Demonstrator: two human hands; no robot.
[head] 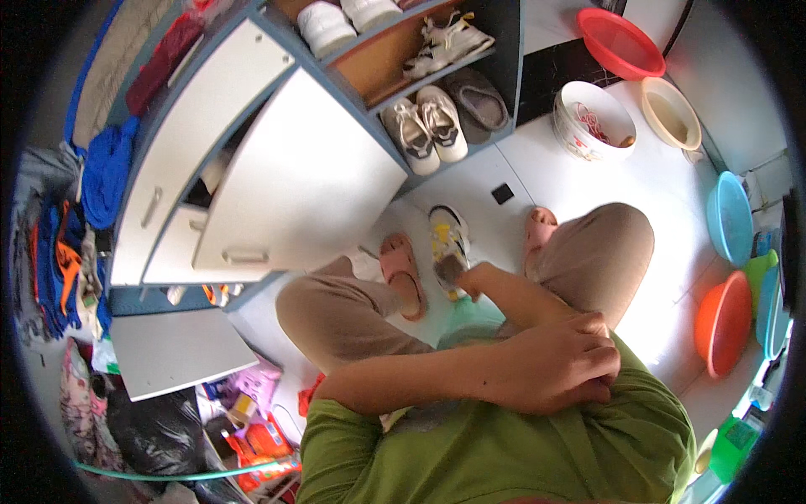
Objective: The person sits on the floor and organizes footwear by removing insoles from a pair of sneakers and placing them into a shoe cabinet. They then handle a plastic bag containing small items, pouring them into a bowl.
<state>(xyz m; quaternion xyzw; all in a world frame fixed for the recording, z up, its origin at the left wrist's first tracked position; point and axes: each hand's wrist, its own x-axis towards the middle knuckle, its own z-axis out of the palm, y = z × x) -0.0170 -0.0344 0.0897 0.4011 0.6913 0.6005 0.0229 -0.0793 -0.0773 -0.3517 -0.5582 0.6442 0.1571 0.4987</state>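
Observation:
A white, grey and yellow sneaker (pixel 448 236) is between my feet, its opening towards me. My right hand (pixel 478 280) is at the heel end of it, fingers curled at the rim of the opening. My left arm crosses my body, and my left hand (pixel 576 365) lies bent over my right arm by the green sleeve. Its fingertips are partly hidden, so whether it grips cloth is unclear. My feet wear pink slippers (pixel 397 268). Under my right forearm shows something pale green (pixel 469 318), mostly covered.
To the left stands a cabinet with a white door (pixel 302 170) tilted open. Its shelves hold several shoes (pixel 434 123). A white bowl (pixel 595 123), a red basin (pixel 620 44) and an orange basin (pixel 724 324) are at the right. A black square (pixel 502 193) lies on the tiles.

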